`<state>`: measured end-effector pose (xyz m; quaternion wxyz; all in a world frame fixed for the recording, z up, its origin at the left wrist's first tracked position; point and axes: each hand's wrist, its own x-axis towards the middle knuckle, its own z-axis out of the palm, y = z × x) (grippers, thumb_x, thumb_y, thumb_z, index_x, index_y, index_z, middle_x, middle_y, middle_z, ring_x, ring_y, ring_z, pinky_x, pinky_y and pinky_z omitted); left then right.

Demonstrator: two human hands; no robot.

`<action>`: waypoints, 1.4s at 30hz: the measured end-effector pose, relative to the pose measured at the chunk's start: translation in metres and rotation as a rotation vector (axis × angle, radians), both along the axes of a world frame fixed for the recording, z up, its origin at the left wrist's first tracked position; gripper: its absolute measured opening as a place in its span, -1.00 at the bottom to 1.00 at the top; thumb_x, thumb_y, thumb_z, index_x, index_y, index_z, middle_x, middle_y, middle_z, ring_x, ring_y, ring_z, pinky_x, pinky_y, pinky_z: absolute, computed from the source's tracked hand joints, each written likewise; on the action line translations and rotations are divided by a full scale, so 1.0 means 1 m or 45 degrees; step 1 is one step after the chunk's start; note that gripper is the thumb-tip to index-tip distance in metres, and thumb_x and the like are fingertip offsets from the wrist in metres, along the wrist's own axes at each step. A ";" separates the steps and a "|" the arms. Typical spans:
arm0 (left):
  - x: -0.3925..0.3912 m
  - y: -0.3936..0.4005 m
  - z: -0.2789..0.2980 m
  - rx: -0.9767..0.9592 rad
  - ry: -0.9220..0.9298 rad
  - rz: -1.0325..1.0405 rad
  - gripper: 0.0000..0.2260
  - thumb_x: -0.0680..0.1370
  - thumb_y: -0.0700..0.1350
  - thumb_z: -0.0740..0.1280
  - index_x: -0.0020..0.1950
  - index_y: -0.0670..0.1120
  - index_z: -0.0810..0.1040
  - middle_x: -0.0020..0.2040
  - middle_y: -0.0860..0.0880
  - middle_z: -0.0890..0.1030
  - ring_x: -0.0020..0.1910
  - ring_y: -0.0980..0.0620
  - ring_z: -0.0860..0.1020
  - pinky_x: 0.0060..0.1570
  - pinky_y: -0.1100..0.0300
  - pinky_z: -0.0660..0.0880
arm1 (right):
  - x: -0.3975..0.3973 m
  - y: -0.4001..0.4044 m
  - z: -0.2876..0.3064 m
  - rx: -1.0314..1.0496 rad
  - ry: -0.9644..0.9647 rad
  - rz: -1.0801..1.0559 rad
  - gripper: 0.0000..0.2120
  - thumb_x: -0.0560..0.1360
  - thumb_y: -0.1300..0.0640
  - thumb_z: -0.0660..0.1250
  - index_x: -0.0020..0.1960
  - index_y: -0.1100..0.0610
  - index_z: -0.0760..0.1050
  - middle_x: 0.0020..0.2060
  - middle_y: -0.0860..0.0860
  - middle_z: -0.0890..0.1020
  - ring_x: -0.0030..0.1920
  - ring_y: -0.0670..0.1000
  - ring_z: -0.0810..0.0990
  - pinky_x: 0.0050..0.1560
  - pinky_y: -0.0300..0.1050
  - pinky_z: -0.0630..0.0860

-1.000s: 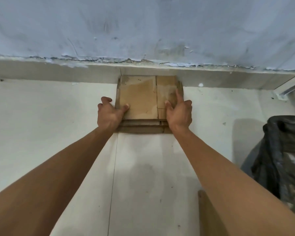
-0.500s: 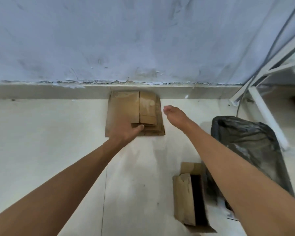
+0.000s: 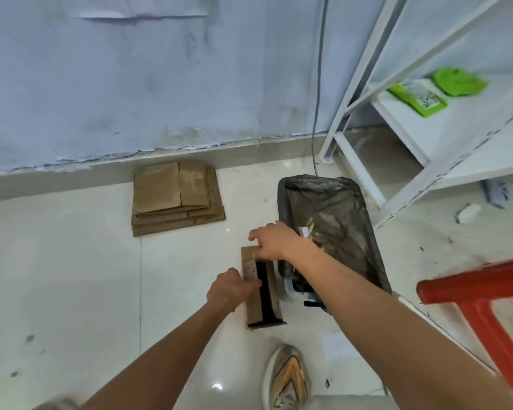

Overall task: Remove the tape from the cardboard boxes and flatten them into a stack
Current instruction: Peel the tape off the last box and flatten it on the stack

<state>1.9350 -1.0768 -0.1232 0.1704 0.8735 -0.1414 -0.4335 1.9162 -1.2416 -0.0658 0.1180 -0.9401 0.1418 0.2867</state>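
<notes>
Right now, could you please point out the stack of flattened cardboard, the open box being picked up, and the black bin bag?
stack of flattened cardboard (image 3: 172, 193): head view, top sheet of the pile by the wall.
open box (image 3: 274, 303): head view, right-hand flap beside the dark opening.
black bin bag (image 3: 335, 214): head view, crinkled plastic inside the bin.

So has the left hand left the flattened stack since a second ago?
Yes. The left hand has come off the stack by the wall, back toward the person, and now grips the open box beside the black bin.
</notes>
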 end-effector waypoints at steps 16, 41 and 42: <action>0.074 0.077 0.138 -0.540 -0.453 0.158 -0.80 0.61 -0.23 0.32 -0.10 -0.01 0.68 -0.18 0.03 0.67 -0.12 -0.02 0.63 -0.23 0.18 0.47 | 0.009 0.067 0.063 0.382 -0.505 -0.669 -0.50 0.53 0.13 0.47 0.45 0.04 0.49 0.28 0.14 0.62 0.23 0.18 0.62 0.23 0.08 0.59; 0.217 0.154 0.316 -0.768 0.264 0.171 -0.48 0.45 -0.03 0.61 0.37 -0.05 0.57 0.23 -0.17 0.67 0.25 -0.19 0.63 0.28 -0.18 0.59 | 0.083 0.159 0.250 1.602 -1.038 -0.921 -0.62 0.76 0.20 0.11 0.54 -0.02 0.24 -0.23 0.15 0.64 -0.21 0.07 0.62 -0.03 -0.01 0.60; 0.219 0.153 0.314 -0.787 0.239 0.169 -0.49 0.46 -0.09 0.61 0.37 -0.02 0.55 0.24 -0.15 0.67 0.27 -0.17 0.62 0.30 -0.17 0.57 | 0.086 0.160 0.245 1.629 -1.045 -0.930 -0.56 0.75 0.22 0.13 0.57 -0.08 0.19 -0.23 0.15 0.63 -0.22 0.08 0.63 -0.06 -0.02 0.62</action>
